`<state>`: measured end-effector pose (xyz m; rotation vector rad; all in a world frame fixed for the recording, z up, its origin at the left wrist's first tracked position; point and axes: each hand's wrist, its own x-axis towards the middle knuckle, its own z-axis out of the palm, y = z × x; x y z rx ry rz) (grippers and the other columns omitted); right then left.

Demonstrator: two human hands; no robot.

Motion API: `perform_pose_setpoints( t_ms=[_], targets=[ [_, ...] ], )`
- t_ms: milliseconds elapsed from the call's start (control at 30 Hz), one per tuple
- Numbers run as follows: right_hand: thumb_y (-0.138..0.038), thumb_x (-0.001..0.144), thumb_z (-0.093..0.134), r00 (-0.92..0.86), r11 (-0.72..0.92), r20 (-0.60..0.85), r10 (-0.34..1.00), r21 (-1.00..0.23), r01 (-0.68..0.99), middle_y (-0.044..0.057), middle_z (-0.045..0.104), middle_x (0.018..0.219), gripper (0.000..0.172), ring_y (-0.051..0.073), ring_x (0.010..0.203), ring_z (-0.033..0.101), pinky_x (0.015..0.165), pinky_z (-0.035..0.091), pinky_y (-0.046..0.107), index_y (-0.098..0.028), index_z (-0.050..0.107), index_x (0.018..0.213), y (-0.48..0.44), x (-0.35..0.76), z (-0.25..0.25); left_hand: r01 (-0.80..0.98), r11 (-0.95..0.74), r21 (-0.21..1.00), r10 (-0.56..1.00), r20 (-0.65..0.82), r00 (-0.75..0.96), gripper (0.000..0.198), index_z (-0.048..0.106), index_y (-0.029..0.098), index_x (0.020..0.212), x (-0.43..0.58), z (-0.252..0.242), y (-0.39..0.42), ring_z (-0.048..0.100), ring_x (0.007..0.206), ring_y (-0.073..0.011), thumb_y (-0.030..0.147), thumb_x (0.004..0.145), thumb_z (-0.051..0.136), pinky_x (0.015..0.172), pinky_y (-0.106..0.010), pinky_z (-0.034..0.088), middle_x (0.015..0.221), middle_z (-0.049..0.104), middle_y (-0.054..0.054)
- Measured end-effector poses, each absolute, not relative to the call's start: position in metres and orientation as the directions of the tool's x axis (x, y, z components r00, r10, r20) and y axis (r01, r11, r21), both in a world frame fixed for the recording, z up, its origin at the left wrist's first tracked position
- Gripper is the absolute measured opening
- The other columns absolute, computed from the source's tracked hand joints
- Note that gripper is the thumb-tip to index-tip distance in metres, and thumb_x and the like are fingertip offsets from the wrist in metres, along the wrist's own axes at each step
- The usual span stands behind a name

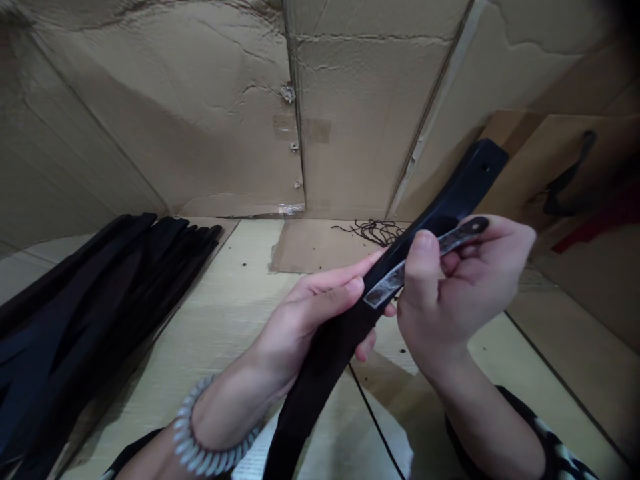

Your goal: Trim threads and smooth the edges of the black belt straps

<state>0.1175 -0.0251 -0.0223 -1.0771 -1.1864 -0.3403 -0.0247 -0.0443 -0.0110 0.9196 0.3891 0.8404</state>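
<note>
A long, slightly curved black piece point(345, 340) with a small hole near its far end runs diagonally through the middle. Its near part looks wrapped in dark cloth, while the far part is smooth. My left hand point(320, 300) is closed around it, thumb on the top face and fingertips showing beneath. Held in my closed right hand point(460, 293) is a flat metal blade point(387, 283) with a slanted tip and a dark, holed end. The blade lies along the black piece, its tip near my left thumb. My right palm hides part of the blade's middle.
Several similar black pieces point(100, 320) lie stacked on the left. Dark cord scraps point(377, 232) sit at the back of the pale tabletop point(220, 320). Cardboard walls point(350, 133) enclose the back, and a brown paper bag point(530, 153) stands at right. A black cord point(373, 413) hangs below the piece.
</note>
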Motion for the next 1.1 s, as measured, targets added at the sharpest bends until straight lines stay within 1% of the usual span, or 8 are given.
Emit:
perform_pose_setpoints(
  t_ms=[100,233,467,633,800,967,1033,1100],
  targets=[
    [-0.032,0.087,0.062,0.421,0.536,0.863,0.28,-0.505,0.677,-0.004,0.051,0.077,0.018,0.011,0.06,0.055,0.047,0.039,0.028,-0.024,0.047,0.089,-0.027,0.114,-0.022,-0.459,0.315,0.831,0.789,0.04,0.614,0.037,0.07,0.022,0.125,-0.025,-0.009,-0.045,0.059,0.056,-0.0078,0.032,0.09,0.061,0.053,-0.016,0.043,0.086,0.067,-0.006],
    [-0.028,0.087,0.065,0.444,0.58,0.834,0.328,-0.548,0.603,-0.003,0.049,0.08,0.018,0.013,0.064,0.055,0.053,0.042,0.031,-0.026,0.047,0.09,-0.031,0.113,-0.021,-0.432,0.315,0.845,0.78,0.029,0.625,0.041,0.066,0.025,0.131,-0.026,-0.007,-0.046,0.059,0.055,-0.008,0.033,0.092,0.06,0.052,-0.018,0.041,0.086,0.066,-0.006],
    [-0.027,0.087,0.064,0.371,0.547,0.89,0.267,-0.457,0.702,-0.004,0.041,0.074,0.018,0.013,0.058,0.04,0.054,0.029,0.034,-0.026,0.045,0.086,-0.035,0.114,-0.018,-0.42,0.305,0.855,0.776,0.034,0.63,0.041,0.067,0.024,0.13,-0.027,-0.006,-0.046,0.057,0.055,-0.0085,0.034,0.09,0.062,0.051,-0.019,0.039,0.086,0.066,-0.007],
    [-0.026,0.086,0.066,0.364,0.585,0.892,0.269,-0.451,0.674,-0.005,0.04,0.073,0.018,0.012,0.058,0.038,0.053,0.029,0.032,-0.026,0.048,0.089,-0.038,0.112,-0.021,-0.441,0.297,0.847,0.782,0.049,0.621,0.037,0.068,0.024,0.128,-0.027,-0.005,-0.049,0.058,0.056,-0.0089,0.032,0.092,0.06,0.052,-0.019,0.04,0.08,0.064,-0.004],
    [-0.02,0.085,0.064,0.44,0.649,0.798,0.412,-0.596,0.473,-0.005,0.045,0.07,0.015,0.011,0.056,0.044,0.046,0.036,0.028,-0.024,0.05,0.083,-0.043,0.108,-0.011,-0.472,0.313,0.824,0.793,0.046,0.607,0.035,0.069,0.024,0.126,-0.025,-0.003,-0.054,0.057,0.057,-0.0075,0.033,0.092,0.06,0.054,-0.018,0.044,0.088,0.066,-0.004],
    [-0.019,0.086,0.06,0.637,0.715,0.676,0.37,-0.645,0.269,-0.003,0.054,0.065,0.012,0.01,0.046,0.045,0.037,0.036,0.025,-0.021,0.048,0.085,-0.032,0.146,0.009,-0.44,0.3,0.847,0.822,0.004,0.569,0.041,0.062,0.021,0.134,-0.024,-0.002,-0.058,0.061,0.056,-0.008,0.033,0.095,0.058,0.053,-0.017,0.046,0.089,0.07,-0.007],
    [-0.02,0.085,0.057,0.61,0.705,0.687,0.396,-0.653,0.277,-0.005,0.05,0.061,0.009,0.01,0.045,0.045,0.038,0.041,0.024,-0.023,0.049,0.086,-0.022,0.177,0.005,-0.411,0.279,0.868,0.852,-0.027,0.523,0.043,0.058,0.02,0.137,-0.026,-0.001,-0.06,0.061,0.055,-0.008,0.034,0.097,0.055,0.053,-0.017,0.047,0.089,0.072,-0.008],
    [-0.017,0.082,0.065,0.544,0.636,0.678,0.495,-0.709,0.304,-0.004,0.054,0.065,0.017,0.01,0.048,0.053,0.036,0.041,0.022,-0.025,0.052,0.088,-0.014,0.211,-0.009,-0.391,0.252,0.885,0.882,-0.045,0.469,0.045,0.055,0.019,0.139,-0.027,-0.001,-0.062,0.061,0.054,-0.0077,0.036,0.098,0.053,0.052,-0.017,0.047,0.089,0.073,-0.008]
  ],
)
